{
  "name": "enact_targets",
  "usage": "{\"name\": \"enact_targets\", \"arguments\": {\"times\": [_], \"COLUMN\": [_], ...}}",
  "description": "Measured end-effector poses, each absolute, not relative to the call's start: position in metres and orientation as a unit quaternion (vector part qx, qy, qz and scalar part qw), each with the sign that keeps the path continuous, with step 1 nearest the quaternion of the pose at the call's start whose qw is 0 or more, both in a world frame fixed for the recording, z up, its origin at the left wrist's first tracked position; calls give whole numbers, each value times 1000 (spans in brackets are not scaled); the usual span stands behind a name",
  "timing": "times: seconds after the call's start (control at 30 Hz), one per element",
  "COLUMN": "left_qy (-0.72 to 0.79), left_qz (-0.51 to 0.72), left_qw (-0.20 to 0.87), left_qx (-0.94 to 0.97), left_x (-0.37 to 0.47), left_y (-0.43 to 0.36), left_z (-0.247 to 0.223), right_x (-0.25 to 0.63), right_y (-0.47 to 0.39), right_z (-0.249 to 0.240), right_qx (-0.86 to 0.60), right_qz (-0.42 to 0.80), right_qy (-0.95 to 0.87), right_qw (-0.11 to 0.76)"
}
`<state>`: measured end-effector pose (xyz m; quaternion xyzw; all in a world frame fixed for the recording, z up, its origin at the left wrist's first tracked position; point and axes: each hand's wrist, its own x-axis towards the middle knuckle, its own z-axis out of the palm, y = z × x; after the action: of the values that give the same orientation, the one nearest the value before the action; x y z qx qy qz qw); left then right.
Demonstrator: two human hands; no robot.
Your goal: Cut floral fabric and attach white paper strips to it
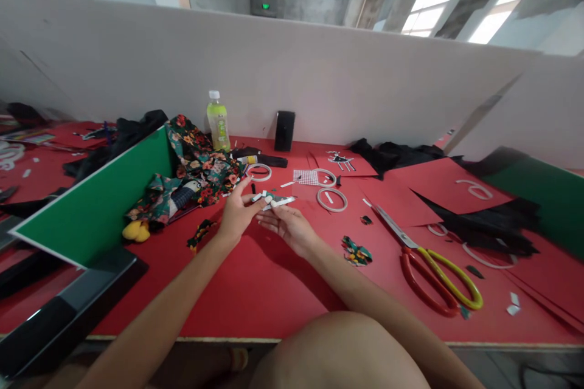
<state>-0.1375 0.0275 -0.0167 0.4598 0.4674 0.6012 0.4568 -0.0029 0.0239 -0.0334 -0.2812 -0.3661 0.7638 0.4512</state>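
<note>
Over the middle of the red table, my left hand point(238, 209) and my right hand point(292, 226) meet fingertip to fingertip. Between them is a small piece with white strips and dark green patches point(283, 200), pinched by the fingers of both hands; its exact kind is too small to make out. Just beyond lie two rolls of white tape, one behind my left hand point(260, 172) and one to the right point(331, 200). A piece of checked fabric point(305, 177) lies near them. Floral fabric scraps point(356, 251) rest to the right of my forearm.
Large scissors with red and yellow handles point(433, 279) lie open at the right. Floral cloth point(201, 161) is heaped by a green divider point(100, 194). A drink bottle point(218, 121) and a black phone point(285, 131) stand at the back. Red cards point(438, 185) and black cloth point(396, 152) lie right.
</note>
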Motion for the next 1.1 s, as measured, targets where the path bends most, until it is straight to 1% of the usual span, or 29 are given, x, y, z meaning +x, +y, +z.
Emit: {"name": "enact_targets", "arguments": {"times": [0.07,0.2,0.27,0.43,1.1], "left_qy": [462,481,491,492,493], "left_qz": [617,655,637,584,591], "left_qw": [446,334,301,260,248], "left_qx": [454,478,513,590,588], "left_x": [-142,-150,-152,-148,-135], "left_y": [31,36,35,28,23], "left_z": [-15,-14,-14,-10,-20], "right_x": [0,6,7,9,10], "right_y": [24,27,28,30,34], "right_z": [-30,-27,-27,-27,-29], "right_qx": [-286,-320,-332,-331,-324], "right_qz": [752,725,714,704,691], "right_qy": [-363,-350,-345,-340,-354], "right_qw": [470,499,510,529,541]}}
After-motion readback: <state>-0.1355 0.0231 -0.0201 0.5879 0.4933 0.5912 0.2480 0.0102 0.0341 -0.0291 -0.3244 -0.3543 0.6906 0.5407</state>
